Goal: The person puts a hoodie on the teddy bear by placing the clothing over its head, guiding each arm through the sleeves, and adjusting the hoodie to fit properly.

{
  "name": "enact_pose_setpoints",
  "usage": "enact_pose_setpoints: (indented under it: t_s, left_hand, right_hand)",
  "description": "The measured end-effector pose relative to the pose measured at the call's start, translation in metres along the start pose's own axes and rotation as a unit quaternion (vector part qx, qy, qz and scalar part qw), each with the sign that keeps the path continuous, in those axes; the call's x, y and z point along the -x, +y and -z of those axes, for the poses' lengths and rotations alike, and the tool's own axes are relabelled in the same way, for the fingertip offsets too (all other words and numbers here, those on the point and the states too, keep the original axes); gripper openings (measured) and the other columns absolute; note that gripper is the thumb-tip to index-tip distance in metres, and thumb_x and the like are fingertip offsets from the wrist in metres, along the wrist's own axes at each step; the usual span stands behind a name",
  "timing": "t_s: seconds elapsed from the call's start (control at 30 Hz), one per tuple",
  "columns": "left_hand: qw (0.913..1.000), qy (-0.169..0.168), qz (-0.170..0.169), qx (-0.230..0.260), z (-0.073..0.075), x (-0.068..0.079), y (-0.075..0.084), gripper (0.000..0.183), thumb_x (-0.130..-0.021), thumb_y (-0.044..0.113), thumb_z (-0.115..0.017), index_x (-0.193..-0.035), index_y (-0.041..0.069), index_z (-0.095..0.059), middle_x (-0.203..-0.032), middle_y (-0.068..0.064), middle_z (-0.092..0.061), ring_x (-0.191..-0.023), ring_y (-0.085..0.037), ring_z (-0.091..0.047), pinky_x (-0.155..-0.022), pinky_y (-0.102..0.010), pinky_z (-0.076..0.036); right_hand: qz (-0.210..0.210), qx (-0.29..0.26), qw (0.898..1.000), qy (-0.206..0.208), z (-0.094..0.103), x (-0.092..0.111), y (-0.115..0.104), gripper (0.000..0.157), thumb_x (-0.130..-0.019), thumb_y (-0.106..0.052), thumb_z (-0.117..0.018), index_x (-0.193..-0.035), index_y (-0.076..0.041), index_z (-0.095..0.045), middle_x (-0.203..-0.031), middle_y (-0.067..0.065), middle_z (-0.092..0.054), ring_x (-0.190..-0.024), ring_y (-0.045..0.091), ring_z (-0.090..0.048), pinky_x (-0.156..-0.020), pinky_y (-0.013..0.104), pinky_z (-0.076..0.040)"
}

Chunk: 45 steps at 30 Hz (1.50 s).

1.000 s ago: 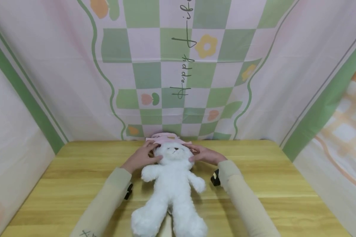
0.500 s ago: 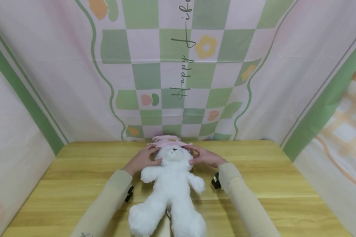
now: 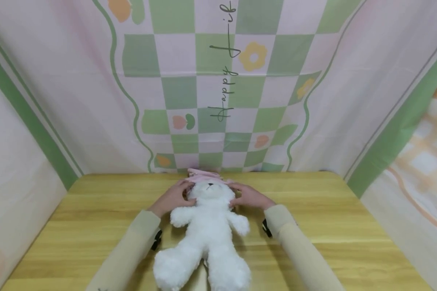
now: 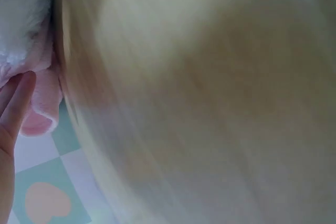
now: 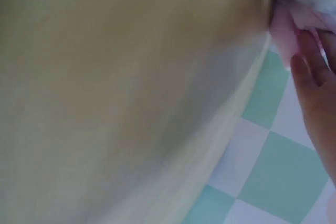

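A white fluffy plush bear [image 3: 209, 224] lies on its back on the table, its head toward the wall. A pink cloth hat [image 3: 204, 176] covers the top of its head and hides its eyes. My left hand [image 3: 172, 199] holds the hat's edge at the left of the head, thumb by the cheek. On the other side my right hand [image 3: 252, 197] grips the hat's edge in the same way. Fingers lie against the pink cloth [image 4: 44, 95] in the left wrist view. The right wrist view shows fingertips [image 5: 310, 51] on it too.
The wooden table [image 3: 313, 226] ends at a back wall hung with green-and-white checked cloth [image 3: 213, 93]. Patterned cloths also hang at both sides. Something thin and pale [image 3: 200, 279], partly hidden, lies between the bear's legs.
The hat's top has sunk and creased, and its edge has shifted on the head. The bear has slid slightly left and toward me, with both hands staying at its head.
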<state>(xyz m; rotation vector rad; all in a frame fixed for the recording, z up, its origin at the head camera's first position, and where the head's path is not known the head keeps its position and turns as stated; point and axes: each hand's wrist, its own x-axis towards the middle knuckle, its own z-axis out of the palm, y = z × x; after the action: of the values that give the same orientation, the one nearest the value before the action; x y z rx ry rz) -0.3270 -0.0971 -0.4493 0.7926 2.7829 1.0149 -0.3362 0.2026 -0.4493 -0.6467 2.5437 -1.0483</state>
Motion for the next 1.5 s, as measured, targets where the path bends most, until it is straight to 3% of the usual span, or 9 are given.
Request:
enact_pose_setpoints:
  t_s: [0.13,0.27,0.47,0.7,0.87,0.97,1.13,1.37,1.5]
  left_hand:
    - [0.9999,0.014,-0.008,-0.003,-0.002,0.0,0.001,0.062,-0.083,0.03,-0.07,-0.133,-0.001,-0.051,-0.123,-0.019,-0.054,-0.102,-0.025,-0.054,-0.091,-0.041,-0.049]
    - [0.9991,0.022,-0.001,0.035,-0.004,0.0,0.003,0.055,-0.082,0.027,-0.071,-0.126,-0.002,-0.053,-0.108,-0.015,-0.057,-0.092,-0.02,-0.052,-0.082,-0.034,-0.048]
    - [0.9966,0.019,0.007,0.08,-0.002,-0.001,0.004,0.065,-0.082,0.02,-0.072,-0.134,-0.003,-0.042,-0.116,-0.019,-0.06,-0.105,-0.028,-0.058,-0.091,-0.041,-0.051]
    - [0.9988,-0.028,0.017,0.036,-0.001,-0.005,0.003,0.075,-0.081,0.028,-0.067,-0.145,0.003,-0.038,-0.146,-0.019,-0.044,-0.132,-0.033,-0.045,-0.108,-0.047,-0.041]
    - [0.9952,-0.043,0.037,0.079,-0.001,-0.008,0.009,0.066,-0.081,0.028,-0.068,-0.138,0.004,-0.045,-0.136,-0.015,-0.053,-0.123,-0.028,-0.052,-0.104,-0.045,-0.045]
    - [0.9968,-0.024,0.033,0.069,-0.001,-0.008,0.014,0.049,-0.081,0.022,-0.067,-0.123,0.004,-0.051,-0.112,-0.01,-0.06,-0.101,-0.021,-0.058,-0.088,-0.039,-0.05]
    - [0.9997,0.017,0.016,-0.003,-0.006,-0.002,0.019,0.023,-0.084,0.017,-0.063,-0.098,0.008,-0.048,-0.082,-0.003,-0.045,-0.072,-0.015,-0.044,-0.065,-0.028,-0.038]
    - [0.9917,0.103,-0.022,-0.075,-0.015,0.004,0.022,0.018,-0.086,0.015,-0.064,-0.087,0.013,-0.046,-0.074,0.001,-0.041,-0.065,-0.011,-0.039,-0.06,-0.025,-0.032]
    - [0.986,0.141,-0.015,-0.087,-0.017,0.007,0.023,0.013,-0.086,0.018,-0.065,-0.093,0.011,-0.056,-0.084,-0.003,-0.052,-0.072,-0.013,-0.047,-0.059,-0.025,-0.039]
  right_hand:
    - [0.015,-0.02,1.0,-0.004,-0.001,0.002,0.0,0.081,-0.08,-0.03,-0.076,-0.147,-0.009,-0.037,-0.153,0.018,-0.033,-0.141,0.037,-0.032,-0.114,0.051,-0.033]
    - [0.043,-0.058,0.997,-0.017,-0.001,0.003,0.0,0.087,-0.08,-0.022,-0.077,-0.15,-0.006,-0.027,-0.152,0.021,-0.033,-0.138,0.038,-0.036,-0.111,0.051,-0.036]
    - [0.028,-0.018,0.999,0.033,-0.004,0.001,-0.007,0.085,-0.076,-0.02,-0.079,-0.146,-0.007,-0.031,-0.126,0.016,-0.053,-0.117,0.03,-0.051,-0.098,0.044,-0.046]
    - [0.022,-0.003,0.999,0.049,-0.007,-0.002,-0.012,0.054,-0.076,-0.015,-0.076,-0.123,-0.004,-0.053,-0.115,0.012,-0.059,-0.106,0.023,-0.056,-0.088,0.033,-0.05]
    - [0.03,-0.016,0.998,0.055,-0.01,-0.002,-0.015,0.026,-0.079,-0.008,-0.071,-0.098,-0.006,-0.054,-0.096,0.007,-0.059,-0.086,0.014,-0.054,-0.074,0.024,-0.049]
    - [0.031,-0.027,0.997,0.067,-0.013,-0.002,-0.018,0.02,-0.081,-0.006,-0.068,-0.084,-0.007,-0.049,-0.082,0.003,-0.053,-0.075,0.012,-0.05,-0.067,0.023,-0.046]
    - [0.033,-0.004,0.994,0.103,-0.016,-0.002,-0.025,0.033,-0.082,-0.008,-0.068,-0.071,-0.011,-0.038,-0.067,-0.002,-0.034,-0.062,0.01,-0.036,-0.061,0.024,-0.035]
    - [0.034,0.038,0.99,0.13,-0.018,0.0,-0.027,0.033,-0.081,-0.011,-0.07,-0.068,-0.012,-0.04,-0.062,-0.003,-0.034,-0.059,0.01,-0.036,-0.059,0.023,-0.035]
    - [0.019,0.022,0.991,0.132,-0.017,0.002,-0.026,0.014,-0.082,-0.012,-0.07,-0.088,-0.009,-0.058,-0.073,0.0,-0.051,-0.069,0.011,-0.047,-0.065,0.025,-0.043]
